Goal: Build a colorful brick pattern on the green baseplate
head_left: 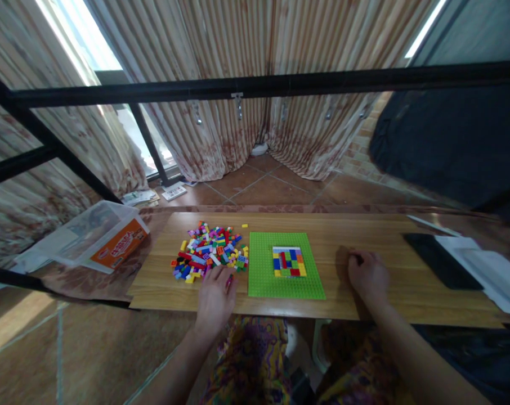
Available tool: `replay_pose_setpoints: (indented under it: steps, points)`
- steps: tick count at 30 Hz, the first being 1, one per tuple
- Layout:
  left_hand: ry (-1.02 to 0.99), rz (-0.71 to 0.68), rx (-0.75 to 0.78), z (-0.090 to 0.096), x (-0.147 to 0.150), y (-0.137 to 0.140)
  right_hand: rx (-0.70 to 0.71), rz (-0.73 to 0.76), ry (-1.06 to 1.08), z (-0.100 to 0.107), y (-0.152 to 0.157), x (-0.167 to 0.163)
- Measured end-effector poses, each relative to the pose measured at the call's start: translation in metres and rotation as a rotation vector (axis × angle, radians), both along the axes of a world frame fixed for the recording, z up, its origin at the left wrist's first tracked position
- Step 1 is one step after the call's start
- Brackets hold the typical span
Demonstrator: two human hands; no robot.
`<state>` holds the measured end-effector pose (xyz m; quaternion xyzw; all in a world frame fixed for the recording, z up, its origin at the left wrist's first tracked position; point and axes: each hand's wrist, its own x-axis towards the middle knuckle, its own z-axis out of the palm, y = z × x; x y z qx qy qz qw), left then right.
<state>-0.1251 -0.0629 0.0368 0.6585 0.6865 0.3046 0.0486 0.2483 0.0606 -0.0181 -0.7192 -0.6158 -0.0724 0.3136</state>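
Note:
My left hand (215,295) lies at the front right edge of a heap of loose toy bricks (210,250) in many colours. Its fingers are closed, and a small dark red or pink brick (229,283) shows beside the thumb. To the right of the heap lies a green studded baseplate (263,284). On the baseplate sits a flat square of built bricks (289,262) in blue, yellow, red, white and orange. My right hand (368,277) rests on the table right of the baseplate, its fingers curled in, with nothing visible in them.
The wooden table (335,236) carries a lone yellow brick (245,225) behind the baseplate. A dark flat pad (441,261) and white papers (478,270) lie at the right end. Left of the table stands a clear plastic box (98,233). A black metal bar (255,87) runs across beyond.

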Motion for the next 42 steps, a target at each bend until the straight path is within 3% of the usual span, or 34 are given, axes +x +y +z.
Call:
replay_pose_setpoints:
  steps: [11,20,30,42]
  points:
    - [0.213,-0.021,-0.024,0.0,0.01,0.029,0.008,0.002,0.009,-0.001,0.002,0.001]
    - [0.236,-0.04,-0.056,0.005,0.014,0.041,0.015,-0.008,0.028,0.001,0.001,-0.001]
    - [0.176,-0.023,0.011,0.003,0.005,0.038,0.007,-0.001,0.02,0.0,0.001,0.0]
    - [0.416,-0.062,-0.214,0.023,0.016,0.08,0.007,-0.002,0.044,0.001,0.002,0.0]
